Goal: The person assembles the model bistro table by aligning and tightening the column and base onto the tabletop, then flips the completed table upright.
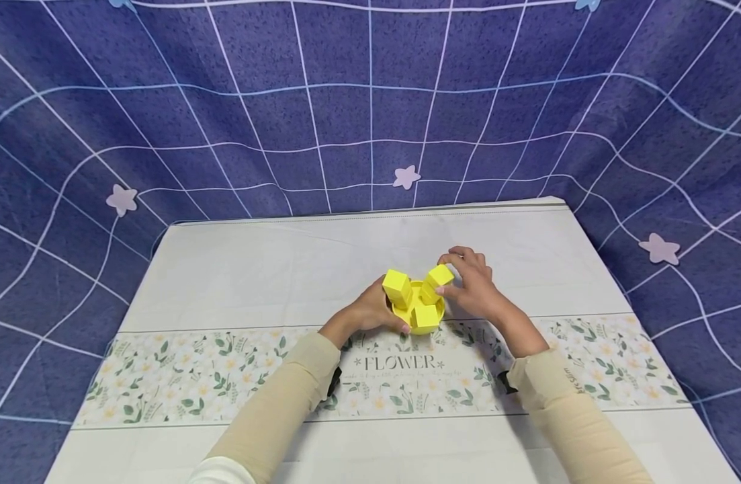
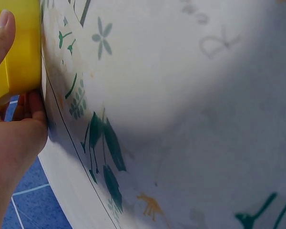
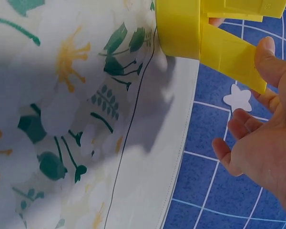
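A yellow round, low-walled base (image 1: pixel 428 329) stands on the table with three square yellow posts rising from it. The left post (image 1: pixel 397 288) and right post (image 1: pixel 433 282) lean outward; the front post (image 1: pixel 426 315) is shorter in the head view. My left hand (image 1: pixel 370 309) grips the base from its left side, thumb at the front, other fingers mostly hidden behind. In the left wrist view, the thumb lies against the yellow wall (image 2: pixel 26 57). My right hand (image 1: pixel 474 288) pinches the right post's upper end between thumb and forefinger. The right wrist view shows its other fingers loosely curled off the post (image 3: pixel 231 59).
A white tablecloth (image 1: pixel 273 269) with a flowered band (image 1: pixel 225 370) and printed lettering covers the table. Blue curtain cloth (image 1: pixel 346 121) with white grid lines and pale stars rises behind the far edge and along both sides.
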Demonstrator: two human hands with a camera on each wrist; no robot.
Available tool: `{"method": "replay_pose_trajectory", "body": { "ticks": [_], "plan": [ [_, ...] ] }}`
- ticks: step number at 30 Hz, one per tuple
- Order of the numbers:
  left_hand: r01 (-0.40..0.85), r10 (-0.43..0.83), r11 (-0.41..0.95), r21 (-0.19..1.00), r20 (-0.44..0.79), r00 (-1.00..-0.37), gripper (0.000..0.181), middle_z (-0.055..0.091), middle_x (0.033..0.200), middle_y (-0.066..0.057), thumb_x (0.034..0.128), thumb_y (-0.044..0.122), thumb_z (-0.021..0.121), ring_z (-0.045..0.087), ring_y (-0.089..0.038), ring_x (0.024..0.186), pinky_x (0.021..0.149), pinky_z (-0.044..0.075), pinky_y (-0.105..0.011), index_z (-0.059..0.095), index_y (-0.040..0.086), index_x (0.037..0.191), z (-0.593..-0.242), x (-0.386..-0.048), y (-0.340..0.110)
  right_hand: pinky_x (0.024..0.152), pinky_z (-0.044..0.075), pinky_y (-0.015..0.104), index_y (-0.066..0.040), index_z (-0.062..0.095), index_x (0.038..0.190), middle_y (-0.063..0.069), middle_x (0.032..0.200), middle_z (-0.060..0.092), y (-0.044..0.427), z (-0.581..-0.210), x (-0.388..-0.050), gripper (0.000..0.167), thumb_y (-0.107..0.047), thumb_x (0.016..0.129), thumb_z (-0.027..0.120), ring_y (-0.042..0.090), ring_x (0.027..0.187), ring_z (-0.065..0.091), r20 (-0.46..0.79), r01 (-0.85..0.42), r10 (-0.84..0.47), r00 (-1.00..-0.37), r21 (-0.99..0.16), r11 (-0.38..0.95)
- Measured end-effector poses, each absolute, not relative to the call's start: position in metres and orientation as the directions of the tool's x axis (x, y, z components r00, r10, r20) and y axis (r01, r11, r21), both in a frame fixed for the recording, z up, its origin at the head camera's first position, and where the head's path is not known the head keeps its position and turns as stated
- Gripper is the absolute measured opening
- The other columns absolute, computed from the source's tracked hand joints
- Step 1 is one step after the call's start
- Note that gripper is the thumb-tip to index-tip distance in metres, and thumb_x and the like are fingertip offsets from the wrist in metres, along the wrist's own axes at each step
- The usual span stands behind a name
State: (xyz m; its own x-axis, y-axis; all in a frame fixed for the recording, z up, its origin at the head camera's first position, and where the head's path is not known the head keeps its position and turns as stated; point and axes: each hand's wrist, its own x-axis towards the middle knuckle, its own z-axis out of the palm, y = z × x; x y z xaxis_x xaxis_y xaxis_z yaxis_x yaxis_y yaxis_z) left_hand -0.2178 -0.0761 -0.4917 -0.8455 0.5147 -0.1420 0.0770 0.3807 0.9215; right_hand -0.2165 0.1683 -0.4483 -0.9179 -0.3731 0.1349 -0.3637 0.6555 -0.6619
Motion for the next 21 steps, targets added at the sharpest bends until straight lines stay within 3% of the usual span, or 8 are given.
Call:
{"method": "replay_pose_trajectory", "body": {
  "ticks": [21],
  "plan": [
    [0.042,0.461,0.435,0.899,-0.183,-0.868,0.101,0.055,0.126,0.0,0.0533,0.016,0.096,0.051,-0.014,0.118,0.108,0.034,-0.032,0.038,0.014,0.136,-0.492,-0.2164,-0.0762,0.103,0.019,0.063,-0.01,0.046,0.141,0.018,0.149,0.029,0.1731,-0.4385,-0.2127,0.06,-0.022,0.088,0.071,0.037,0.13,0.022,0.13,-0.347,-0.37,-0.92,-0.71,0.612]
  ]
}}
